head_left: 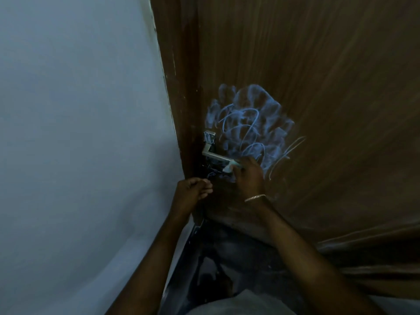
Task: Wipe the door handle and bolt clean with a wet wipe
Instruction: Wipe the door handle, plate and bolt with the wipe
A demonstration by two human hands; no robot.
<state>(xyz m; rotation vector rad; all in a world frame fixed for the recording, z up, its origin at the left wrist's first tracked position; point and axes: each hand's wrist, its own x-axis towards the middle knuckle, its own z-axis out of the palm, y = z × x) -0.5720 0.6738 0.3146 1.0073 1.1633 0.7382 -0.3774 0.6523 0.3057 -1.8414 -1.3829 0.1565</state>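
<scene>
- Silver metal lever door handle (216, 155) sits by the left edge of the brown wooden door (318, 87), beside blue chalk scribbles (247, 123).
- Right hand (248, 176): grip closed round a pale crumpled wet wipe (229, 168), pressed at the lever's free end.
- Left hand (193, 192): fingers curled at the door edge below the handle; cannot tell if it holds anything.
- Bolt lost in shadow.
- Wipe likely soft, limp, damp, so best bunched in the fingertips. Lever rigid, probably slick once wet.

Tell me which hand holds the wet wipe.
The right hand, wearing the bracelet, grips the wet wipe at the free end of the door handle; the left hand, lower and curled, shows no wipe.
</scene>
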